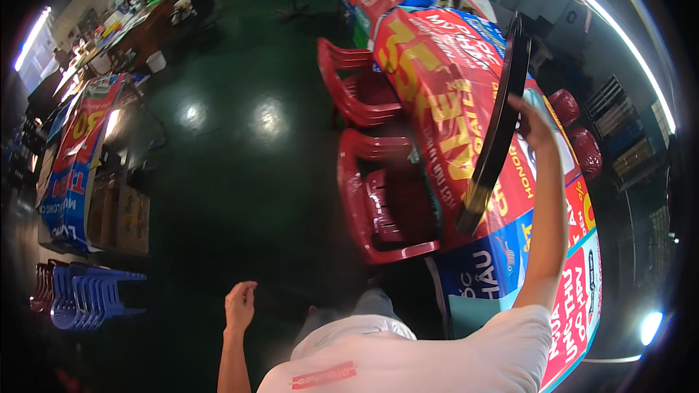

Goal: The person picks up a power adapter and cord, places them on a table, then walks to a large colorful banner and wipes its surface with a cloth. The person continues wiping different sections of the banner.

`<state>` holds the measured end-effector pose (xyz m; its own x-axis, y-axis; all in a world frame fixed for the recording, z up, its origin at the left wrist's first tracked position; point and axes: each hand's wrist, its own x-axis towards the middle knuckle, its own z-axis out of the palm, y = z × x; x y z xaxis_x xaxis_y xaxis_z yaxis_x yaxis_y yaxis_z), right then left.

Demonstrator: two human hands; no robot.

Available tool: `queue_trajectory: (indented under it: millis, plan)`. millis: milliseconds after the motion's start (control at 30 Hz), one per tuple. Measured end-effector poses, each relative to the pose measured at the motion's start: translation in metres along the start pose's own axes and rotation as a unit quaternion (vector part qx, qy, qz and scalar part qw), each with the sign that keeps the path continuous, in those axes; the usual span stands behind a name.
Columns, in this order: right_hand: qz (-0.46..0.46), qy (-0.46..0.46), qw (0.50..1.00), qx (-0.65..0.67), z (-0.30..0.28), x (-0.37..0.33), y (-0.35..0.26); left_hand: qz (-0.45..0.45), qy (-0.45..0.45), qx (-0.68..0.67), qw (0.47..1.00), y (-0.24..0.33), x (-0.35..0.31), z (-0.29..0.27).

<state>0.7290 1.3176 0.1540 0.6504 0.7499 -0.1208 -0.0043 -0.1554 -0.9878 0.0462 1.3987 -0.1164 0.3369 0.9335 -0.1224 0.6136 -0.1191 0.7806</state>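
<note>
My right arm reaches out over the banner-covered table [445, 94]. My right hand [535, 124] is closed around a long black bar [500, 127], gently curved in this view, with a brass-coloured lower end. The bar is raised at a slant above the table, and its exact kind cannot be made out. My left hand [239, 307] hangs low at my left side, away from any furniture, its fingers curled in with nothing visible in them.
Red plastic armchairs [349, 144] stand along the table's left side, and more red chairs [585, 153] on its far right. Stacked blue chairs [91, 295] and a second banner-covered table [87, 131] are at the left. A cluttered desk [138, 25] lies beyond.
</note>
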Motion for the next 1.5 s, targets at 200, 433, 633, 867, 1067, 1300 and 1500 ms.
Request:
queue_trajectory:
  millis: [200,433,633,867,1067,1300,1500]
  plan:
    - [-0.143,-0.104,0.983,0.045,0.205,0.065,-0.125,0.068,0.107,-0.088,0.988,0.020,0.079,-0.110]
    - [-0.205,-0.237,0.943,0.108,0.474,0.162,-0.178,0.347,0.233,0.003,0.908,0.127,0.243,-0.248]
    - [-0.210,-0.219,0.923,0.236,0.661,0.274,-0.153,0.359,0.238,0.016,0.902,0.154,0.391,-0.316]
    - [-0.139,-0.279,0.884,0.348,0.836,0.401,-0.093,0.298,0.235,-0.015,0.925,0.172,0.620,-0.375]
    - [-0.204,-0.169,0.936,0.230,0.944,0.540,-0.048,0.442,0.220,0.085,0.865,0.244,0.895,-0.383]
    - [-0.264,-0.031,0.950,0.161,0.985,0.728,-0.016,0.436,0.072,0.107,0.891,0.360,1.187,-0.286]
    - [-0.313,-0.120,0.941,0.054,0.903,0.917,0.008,0.462,-0.117,0.060,0.877,0.438,1.348,-0.203]
